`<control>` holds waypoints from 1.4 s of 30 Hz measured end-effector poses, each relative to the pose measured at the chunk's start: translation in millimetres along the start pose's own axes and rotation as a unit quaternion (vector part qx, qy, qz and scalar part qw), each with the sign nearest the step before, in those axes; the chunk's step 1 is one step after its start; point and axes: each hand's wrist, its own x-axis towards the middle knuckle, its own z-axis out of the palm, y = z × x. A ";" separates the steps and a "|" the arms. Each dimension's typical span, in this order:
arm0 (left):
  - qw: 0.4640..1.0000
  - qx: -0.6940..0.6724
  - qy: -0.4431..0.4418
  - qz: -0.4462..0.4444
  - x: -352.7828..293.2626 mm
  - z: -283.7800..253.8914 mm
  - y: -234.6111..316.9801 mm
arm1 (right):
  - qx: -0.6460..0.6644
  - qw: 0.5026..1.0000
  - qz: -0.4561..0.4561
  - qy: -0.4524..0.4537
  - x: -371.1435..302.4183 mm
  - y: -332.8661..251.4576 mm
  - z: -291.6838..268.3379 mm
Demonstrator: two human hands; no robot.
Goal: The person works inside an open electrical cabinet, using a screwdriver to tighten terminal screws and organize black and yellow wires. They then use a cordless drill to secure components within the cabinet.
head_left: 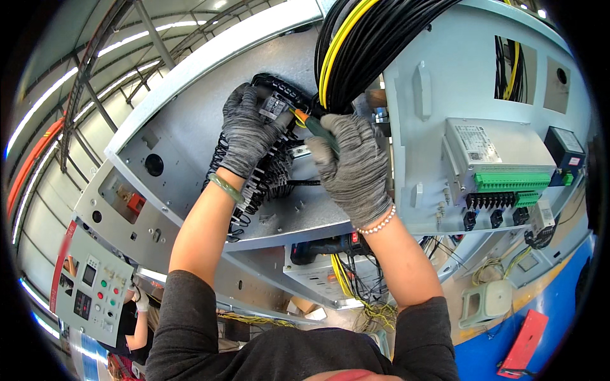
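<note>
A grey knit glove covers each of my hands. My right hand (356, 162) is wrapped round a screwdriver (323, 132) with a dark green and orange handle. The tool's tip points left at a black electrical component (273, 106) with a pale printed label. My left hand (248, 133) grips that component, fingers at its left side and thumb below the label. Beneath my hands, a row of terminals with many looped black wires (254, 190) runs down the metal cabinet panel (190, 143). Where the screwdriver tip meets the component is too small to make out.
A thick bundle of black and yellow cables (362, 44) hangs over the cabinet. On the right panel sits a grey module with green terminal strips (511, 182). A cordless drill (327, 247) lies below my hands. A stool (486, 303) stands lower right; another person's gloved hand (141, 298) shows lower left.
</note>
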 end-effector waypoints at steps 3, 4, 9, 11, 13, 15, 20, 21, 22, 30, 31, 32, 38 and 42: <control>0.997 0.082 0.003 0.011 -0.7 5.0 -5.4 | 0.007 0.999 -0.018 0.032 -3.2 2.7 11.9; 0.996 0.092 -0.013 0.010 -2.2 5.3 -4.4 | 0.005 0.999 -0.025 0.036 -3.8 1.2 12.0; 0.984 0.166 0.024 0.066 -9.2 12.9 -6.7 | 0.003 0.997 -0.055 0.058 -8.8 -4.0 14.4; 0.981 0.174 0.018 0.078 -8.3 13.6 -4.7 | -0.003 0.998 -0.052 0.040 -15.5 -1.7 14.3; 0.981 0.174 0.014 0.090 -7.0 14.0 -2.3 | -0.004 0.999 -0.021 0.032 -12.3 -1.5 12.6; 0.977 0.195 0.023 0.084 -8.9 18.2 -10.3 | 0.033 0.999 0.024 -0.016 -1.4 -11.8 5.1; 0.973 0.209 0.003 0.097 -6.2 17.4 -11.7 | 0.015 0.998 -0.061 0.018 4.0 -4.5 11.1; 0.970 0.220 0.019 0.104 -7.6 16.0 -10.8 | 0.003 0.997 -0.069 0.018 0.6 -3.5 8.7; 0.974 0.207 0.021 0.090 -6.2 16.3 -13.3 | -0.009 0.997 -0.076 0.017 -1.2 -1.2 8.3; 0.996 0.076 0.024 0.038 -0.7 11.2 -17.7 | 0.012 0.998 -0.049 0.030 -0.4 -3.4 11.6; 0.995 0.080 0.032 0.043 -0.5 13.5 -18.1 | 0.004 0.997 -0.058 0.043 -1.4 -2.6 12.6; 0.994 0.086 0.042 0.048 2.4 13.9 -17.9 | 0.009 0.997 -0.064 0.040 -1.5 1.6 12.4; 0.991 0.126 -0.035 0.006 -2.5 8.5 -16.4 | 0.024 0.999 -0.027 -0.022 11.2 -14.0 6.6; 0.989 0.138 -0.041 0.012 -0.2 12.5 -19.8 | 0.014 0.999 -0.033 -0.032 23.3 -15.2 8.2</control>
